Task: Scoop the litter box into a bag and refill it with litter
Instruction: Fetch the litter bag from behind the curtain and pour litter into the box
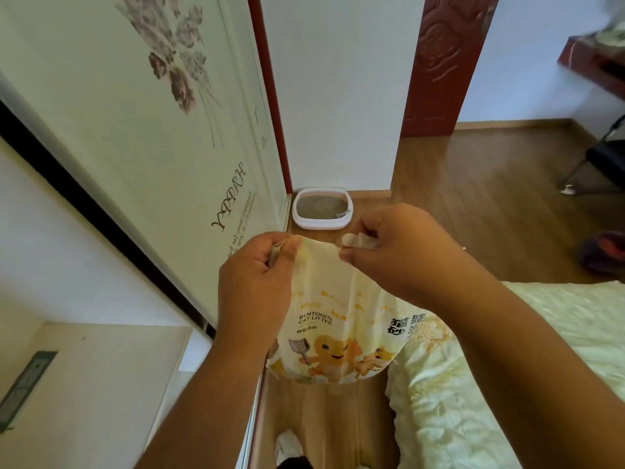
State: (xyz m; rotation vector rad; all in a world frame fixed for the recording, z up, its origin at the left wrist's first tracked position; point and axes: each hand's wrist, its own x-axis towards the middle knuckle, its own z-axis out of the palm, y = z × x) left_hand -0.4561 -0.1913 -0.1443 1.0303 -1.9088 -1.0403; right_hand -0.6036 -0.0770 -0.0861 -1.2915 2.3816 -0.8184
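Both hands [257, 282] [389, 252] pinch the upright litter bag's [338, 316] top.

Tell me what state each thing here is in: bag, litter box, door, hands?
Cat litter bag: held up off the floor by its top edge; whether the top is open cannot be told.
Left hand: gripping the bag's top left corner.
Right hand: pinching the bag's top right edge.
Litter box: on the floor by the wall, uncovered, grey litter inside.
Door: swung open.
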